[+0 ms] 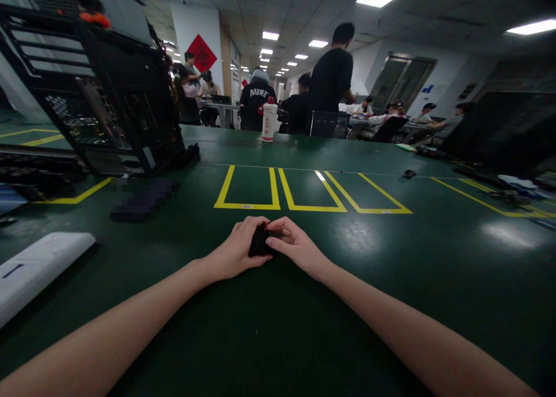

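A small black object (258, 241) is held between my hands just above or on the green table, in front of the yellow tape outlines; its exact kind is hard to make out. My left hand (234, 248) wraps round it from the left, thumb below and fingers over the top. From the right, my right hand (297, 247) has its thumb and fingertips closed at the object's right edge. The fingers cover much of it.
Yellow tape outlines (247, 207) mark the green table (425, 281). At left stand an open black computer case (117, 107), a blurred dark item (143, 200) and a white box-like object (39, 269). A white bottle (269, 121) stands at the far edge; people sit beyond.
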Motion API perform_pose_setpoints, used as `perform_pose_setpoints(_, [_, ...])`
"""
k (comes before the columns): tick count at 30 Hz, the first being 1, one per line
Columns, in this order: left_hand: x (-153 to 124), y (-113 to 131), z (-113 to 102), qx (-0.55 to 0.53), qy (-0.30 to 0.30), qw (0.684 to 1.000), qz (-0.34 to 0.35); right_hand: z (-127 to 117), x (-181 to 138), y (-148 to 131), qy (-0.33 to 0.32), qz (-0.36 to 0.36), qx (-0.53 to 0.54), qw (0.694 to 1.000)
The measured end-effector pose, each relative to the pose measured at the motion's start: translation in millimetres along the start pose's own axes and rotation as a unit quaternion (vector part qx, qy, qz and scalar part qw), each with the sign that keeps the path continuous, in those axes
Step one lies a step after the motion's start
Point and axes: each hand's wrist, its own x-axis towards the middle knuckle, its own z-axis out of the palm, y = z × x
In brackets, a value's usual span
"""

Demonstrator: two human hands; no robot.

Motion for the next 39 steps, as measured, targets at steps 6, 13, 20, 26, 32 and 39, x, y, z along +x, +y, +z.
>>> perform_pose_setpoints(6, [0.0,-1.7,1.0,-0.003,0.0,1.0,-0.01,-4.2,-2.0,1.4,-0.044,0.016,0.003,0.999])
perform_pose_setpoints(13, [-0.7,0.2,-0.2,0.002,-0.004,1.0,-0.004,-5.2,-1.5,-0.7,-0.034,0.007,0.009,0.999])
perform_pose_setpoints(20, [0.4,1.3,-0.1,0.004,-0.004,1.0,-0.004,-0.6,-2.4,-1.5,-0.007,0.006,-0.008,1.0])
perform_pose_setpoints(26, [0.5,-2.3,1.3,0.014,-0.005,1.0,-0.006,-5.1,-1.1,1.1,-0.053,-0.007,0.026,0.998])
perform_pose_setpoints(32, [-0.2,-2.4,1.6,0.014,-0.004,1.0,-0.006,-3.6,-2.5,-1.0,-0.046,-0.004,0.043,0.998])
perform_pose_setpoints(39, [0.6,-1.1,2.2,0.001,-0.001,1.0,-0.009,-0.5,-3.0,1.5,-0.01,0.005,0.013,1.0])
